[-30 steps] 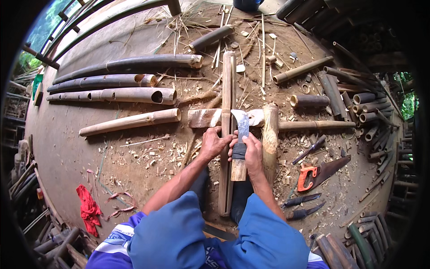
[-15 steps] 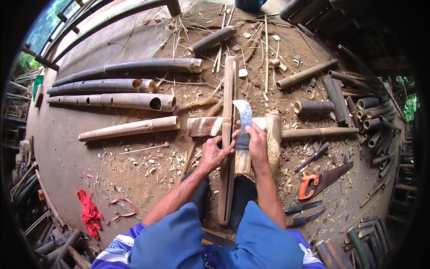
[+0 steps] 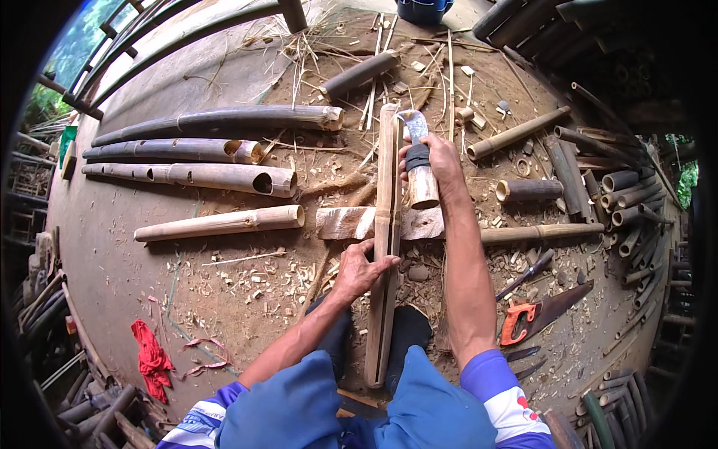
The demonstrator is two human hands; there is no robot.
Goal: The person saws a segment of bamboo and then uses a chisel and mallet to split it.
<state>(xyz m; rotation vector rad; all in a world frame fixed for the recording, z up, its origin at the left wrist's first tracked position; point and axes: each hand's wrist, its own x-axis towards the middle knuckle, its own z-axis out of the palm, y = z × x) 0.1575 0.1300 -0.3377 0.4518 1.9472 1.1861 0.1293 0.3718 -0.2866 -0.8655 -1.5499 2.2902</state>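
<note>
Bamboo pole (image 3: 383, 218) and knife (image 3: 418, 158) partly hide the left hand (image 3: 360, 272) and right hand (image 3: 442, 160) respectively gripping them

We've got a tan bamboo pole (image 3: 384, 196), black wrap (image 3: 418, 156) on a pale knife handle (image 3: 424, 193), blue trousers (image 3: 434, 400), purple-and-white sleeves (image 3: 493, 383), orange saw handle (image 3: 509, 328) and one super red cloth (image 3: 152, 359).

Probable blue bucket (image 3: 425, 11), top cropped.
</note>
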